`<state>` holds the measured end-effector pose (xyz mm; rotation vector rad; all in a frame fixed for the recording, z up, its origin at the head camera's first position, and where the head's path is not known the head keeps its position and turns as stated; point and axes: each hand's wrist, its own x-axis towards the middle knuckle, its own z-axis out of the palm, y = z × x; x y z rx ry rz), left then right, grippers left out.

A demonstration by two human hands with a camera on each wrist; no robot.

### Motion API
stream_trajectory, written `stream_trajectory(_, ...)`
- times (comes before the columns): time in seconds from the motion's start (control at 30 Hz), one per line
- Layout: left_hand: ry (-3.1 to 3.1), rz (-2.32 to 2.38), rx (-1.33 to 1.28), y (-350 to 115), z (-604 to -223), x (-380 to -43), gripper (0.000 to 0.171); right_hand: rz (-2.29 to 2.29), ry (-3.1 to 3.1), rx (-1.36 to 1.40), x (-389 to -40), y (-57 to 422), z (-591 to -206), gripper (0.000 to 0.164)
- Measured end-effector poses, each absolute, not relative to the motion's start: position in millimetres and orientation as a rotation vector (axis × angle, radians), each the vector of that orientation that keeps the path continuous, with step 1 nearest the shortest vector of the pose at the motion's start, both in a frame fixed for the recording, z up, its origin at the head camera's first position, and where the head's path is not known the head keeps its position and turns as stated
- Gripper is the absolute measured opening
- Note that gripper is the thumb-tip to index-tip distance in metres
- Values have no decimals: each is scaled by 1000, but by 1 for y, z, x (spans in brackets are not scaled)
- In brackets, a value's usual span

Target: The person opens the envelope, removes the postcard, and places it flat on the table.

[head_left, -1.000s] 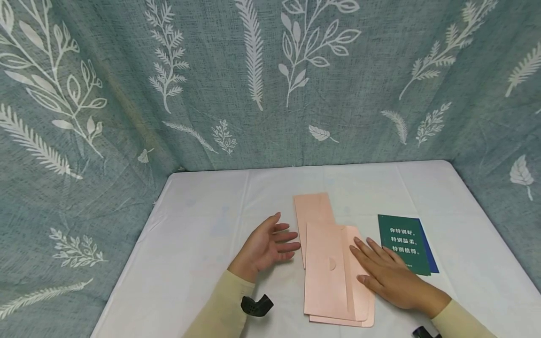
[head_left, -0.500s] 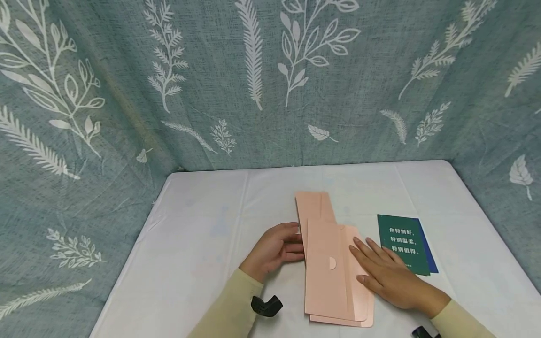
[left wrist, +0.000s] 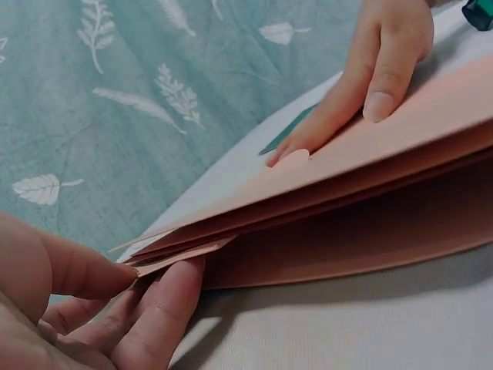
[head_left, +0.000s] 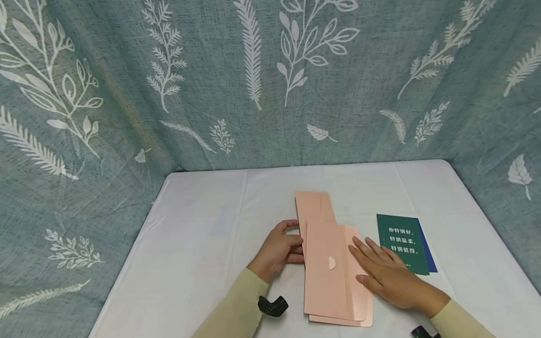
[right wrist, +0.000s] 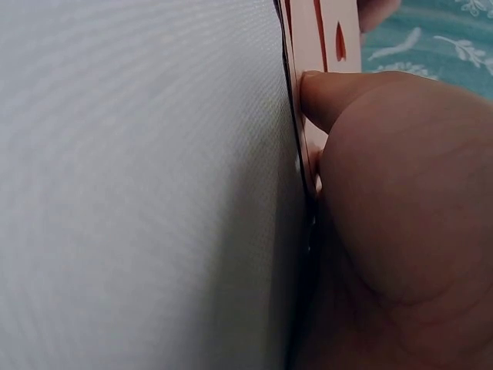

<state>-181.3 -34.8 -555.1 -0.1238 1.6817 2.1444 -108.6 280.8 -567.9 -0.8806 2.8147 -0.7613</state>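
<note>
Pink paper envelopes lie overlapped at the table's middle. The front envelope point(head_left: 325, 293) has a half-moon mark and a flap along its right side. Another envelope point(head_left: 310, 204) sticks out behind it at the top. My left hand point(head_left: 276, 249) pinches that rear envelope's left edge between thumb and fingers. In the left wrist view, the layered edges stand a little raised, with dark gaps between them. My right hand point(head_left: 390, 277) rests flat on the flap of the front envelope, fingers straight. Its thumb point(right wrist: 331, 96) touches the pink paper in the right wrist view.
To the right, partly under my right fingertips, lies a green card point(head_left: 401, 234) with white writing, over a blue card point(head_left: 428, 256). Under everything spreads a white tablecloth point(head_left: 203, 263). A green curtain point(head_left: 253, 131) with white leaves hangs behind and at both sides.
My left hand has come right, from apart with fingers spread to pinching the rear envelope's edge, which has lifted slightly. The right hand stays in place on the flap.
</note>
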Motion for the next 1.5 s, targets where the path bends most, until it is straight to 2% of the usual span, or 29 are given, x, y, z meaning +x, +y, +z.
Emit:
stream_trajectory(0.43,1829,2160,-131,-67,-550,-184,58,-768,2815,-866,-108,280,-569,67)
stream_trajectory(0.87,2001,2172,-261,-105,-529,-193,57,-785,2797,-844,-109,280,-571,69)
stream_trajectory(1.23,2081,2236,-314,-119,-523,-191,56,-796,2800,-860,-108,280,-570,68)
stream_trajectory(1.5,1947,2271,-227,-112,-521,-184,55,-791,2800,-856,-108,280,-566,68)
